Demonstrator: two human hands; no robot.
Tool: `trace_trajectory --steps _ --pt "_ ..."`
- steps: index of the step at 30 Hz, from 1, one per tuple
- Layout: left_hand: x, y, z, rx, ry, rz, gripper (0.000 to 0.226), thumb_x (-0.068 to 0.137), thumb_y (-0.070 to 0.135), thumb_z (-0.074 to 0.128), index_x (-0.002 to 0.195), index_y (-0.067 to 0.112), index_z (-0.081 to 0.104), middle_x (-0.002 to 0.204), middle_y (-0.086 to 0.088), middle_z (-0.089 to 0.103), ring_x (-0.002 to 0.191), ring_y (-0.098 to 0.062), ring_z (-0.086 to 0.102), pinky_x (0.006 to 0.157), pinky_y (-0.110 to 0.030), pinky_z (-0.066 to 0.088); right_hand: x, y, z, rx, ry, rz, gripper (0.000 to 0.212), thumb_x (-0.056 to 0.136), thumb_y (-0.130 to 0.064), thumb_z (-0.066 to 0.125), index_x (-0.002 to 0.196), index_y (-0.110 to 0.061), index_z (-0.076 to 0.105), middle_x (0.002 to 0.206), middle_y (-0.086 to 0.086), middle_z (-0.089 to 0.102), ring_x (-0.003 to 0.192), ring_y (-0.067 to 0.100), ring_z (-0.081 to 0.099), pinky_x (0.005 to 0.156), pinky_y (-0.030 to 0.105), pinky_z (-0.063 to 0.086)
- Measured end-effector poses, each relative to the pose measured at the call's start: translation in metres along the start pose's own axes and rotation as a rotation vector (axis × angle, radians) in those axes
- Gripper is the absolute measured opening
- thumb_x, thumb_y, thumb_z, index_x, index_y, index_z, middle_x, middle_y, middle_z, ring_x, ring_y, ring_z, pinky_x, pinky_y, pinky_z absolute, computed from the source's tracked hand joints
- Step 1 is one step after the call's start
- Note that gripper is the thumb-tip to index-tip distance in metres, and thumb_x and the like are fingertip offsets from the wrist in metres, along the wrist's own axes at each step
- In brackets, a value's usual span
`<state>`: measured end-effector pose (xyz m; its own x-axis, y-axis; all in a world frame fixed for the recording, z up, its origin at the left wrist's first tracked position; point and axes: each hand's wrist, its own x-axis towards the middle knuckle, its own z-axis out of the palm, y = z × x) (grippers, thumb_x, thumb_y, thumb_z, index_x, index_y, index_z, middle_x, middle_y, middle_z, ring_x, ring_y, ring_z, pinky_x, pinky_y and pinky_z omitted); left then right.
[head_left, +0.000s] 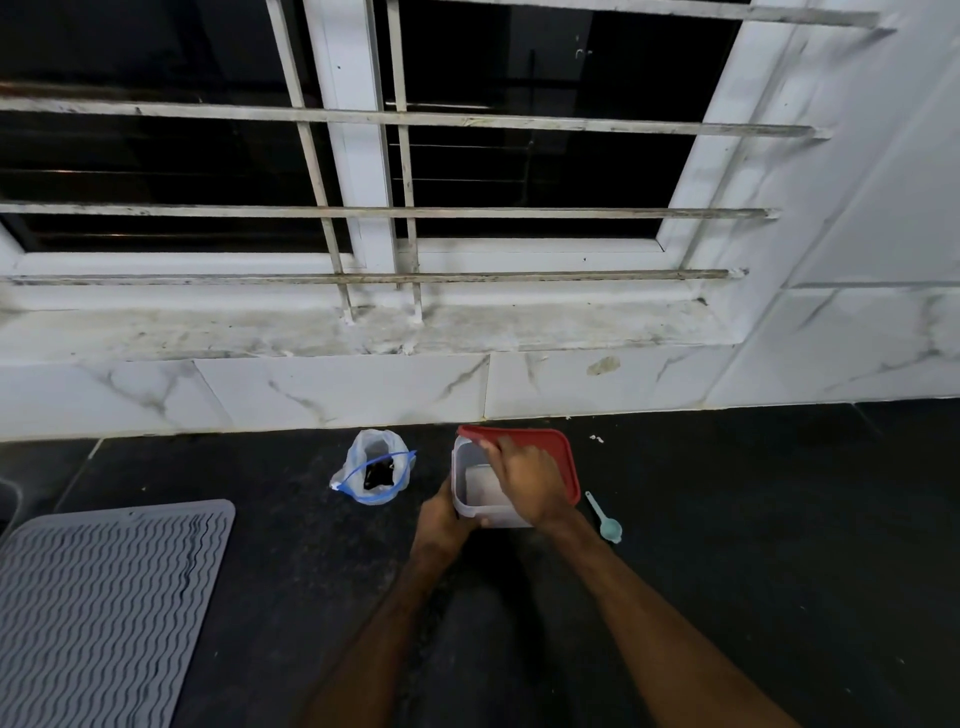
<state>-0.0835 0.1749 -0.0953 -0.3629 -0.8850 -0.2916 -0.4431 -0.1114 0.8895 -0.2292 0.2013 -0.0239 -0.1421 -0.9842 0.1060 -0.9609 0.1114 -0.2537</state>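
A clear plastic container (475, 491) stands on the dark counter (753, 519). Its red lid (540, 441) lies askew over the top, raised at the left so the inside shows. My right hand (527, 483) lies over the lid's left edge with its fingers curled round that edge. My left hand (441, 517) grips the container's near left corner. A clear zip bag (375, 466) with a blue seal and dark contents stands open to the left of the container. A small teal scoop (605, 519) lies to its right.
A grey ribbed mat (98, 608) covers the counter's near left. A white marble-tiled wall (337, 389) and a window sill with metal bars (363, 210) rise behind the objects. A few white crumbs (596, 439) lie near the wall.
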Motion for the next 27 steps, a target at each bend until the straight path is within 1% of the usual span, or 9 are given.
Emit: trace_trajectory --steps 2,5,8,11,16,20,23,25,27 --pt "0.002 0.001 -0.002 0.014 -0.024 -0.018 0.081 0.069 0.024 0.084 0.14 0.02 0.045 0.131 -0.004 0.06 0.119 -0.018 0.056 0.103 -0.037 0.048 0.002 0.004 -0.011 0.099 0.109 -0.045 0.046 0.102 -0.043 0.024 0.133 -0.025 0.053 0.108 0.009 0.069 0.087 0.028 0.068 0.074 0.039 0.054" --pt "0.004 0.005 -0.004 0.019 -0.042 -0.043 0.073 0.073 0.018 0.081 0.138 0.016 0.047 0.133 -0.006 0.058 0.121 -0.02 0.055 0.102 -0.034 0.047 0.013 0.013 -0.034 0.272 0.181 0.111 0.043 0.103 -0.04 0.033 0.119 -0.009 0.058 0.104 0.014 0.071 0.087 0.03 0.07 0.072 0.031 0.053" --pt "0.003 0.01 -0.004 0.037 -0.043 -0.051 0.069 0.075 0.019 0.08 0.136 0.014 0.049 0.132 -0.006 0.06 0.119 -0.019 0.056 0.098 -0.03 0.047 0.022 0.022 -0.045 0.295 0.23 0.145 0.044 0.102 -0.042 0.034 0.12 -0.008 0.055 0.103 0.014 0.071 0.088 0.029 0.07 0.075 0.033 0.058" --pt "0.002 0.011 -0.006 0.09 -0.03 -0.003 0.065 0.077 0.025 0.079 0.135 0.013 0.052 0.129 -0.006 0.063 0.115 -0.017 0.059 0.095 -0.027 0.048 0.024 0.028 -0.051 0.332 0.408 0.167 0.039 0.103 -0.037 0.036 0.116 -0.006 0.056 0.09 0.014 0.071 0.076 0.029 0.069 0.06 0.032 0.055" --pt "-0.007 0.005 -0.006 0.101 -0.033 -0.047 0.065 0.079 0.023 0.077 0.137 0.015 0.048 0.133 -0.005 0.059 0.119 -0.019 0.057 0.097 -0.03 0.047 0.015 0.055 -0.072 0.61 0.766 0.466 0.039 0.104 -0.036 0.037 0.105 -0.005 0.062 0.085 0.008 0.067 0.073 0.023 0.061 0.063 0.028 0.046" --pt "-0.013 0.0 -0.009 0.216 -0.095 -0.033 0.061 0.08 0.014 0.074 0.135 0.017 0.047 0.131 -0.004 0.059 0.121 -0.018 0.055 0.098 -0.03 0.046 -0.013 0.099 -0.057 0.911 1.043 0.853 0.035 0.101 -0.029 0.048 0.108 0.0 0.066 0.1 0.018 0.069 0.089 0.027 0.064 0.075 0.032 0.049" --pt "-0.014 -0.003 -0.014 0.263 -0.12 -0.029 0.055 0.083 0.01 0.07 0.133 0.018 0.05 0.129 -0.002 0.06 0.118 -0.016 0.057 0.1 -0.03 0.046 -0.054 0.129 -0.021 1.182 1.111 1.131 0.03 0.099 -0.024 0.052 0.102 0.001 0.067 0.095 0.017 0.065 0.087 0.027 0.061 0.075 0.035 0.049" --pt "-0.012 -0.004 -0.017 0.267 -0.118 -0.023 0.046 0.085 0.013 0.068 0.129 0.018 0.055 0.126 -0.002 0.063 0.112 -0.014 0.06 0.099 -0.031 0.05 -0.085 0.136 0.003 1.339 1.12 1.273 0.02 0.098 -0.021 0.052 0.091 -0.009 0.066 0.096 0.014 0.062 0.088 0.027 0.06 0.071 0.036 0.047" --pt "-0.01 -0.003 -0.018 0.246 -0.109 -0.026 0.032 0.087 0.015 0.065 0.119 0.015 0.062 0.118 -0.004 0.067 0.101 -0.013 0.063 0.093 -0.033 0.053 -0.114 0.133 0.022 1.484 1.121 1.399 0.013 0.096 -0.019 0.05 0.094 -0.014 0.062 0.1 0.012 0.061 0.085 0.025 0.06 0.063 0.032 0.048"
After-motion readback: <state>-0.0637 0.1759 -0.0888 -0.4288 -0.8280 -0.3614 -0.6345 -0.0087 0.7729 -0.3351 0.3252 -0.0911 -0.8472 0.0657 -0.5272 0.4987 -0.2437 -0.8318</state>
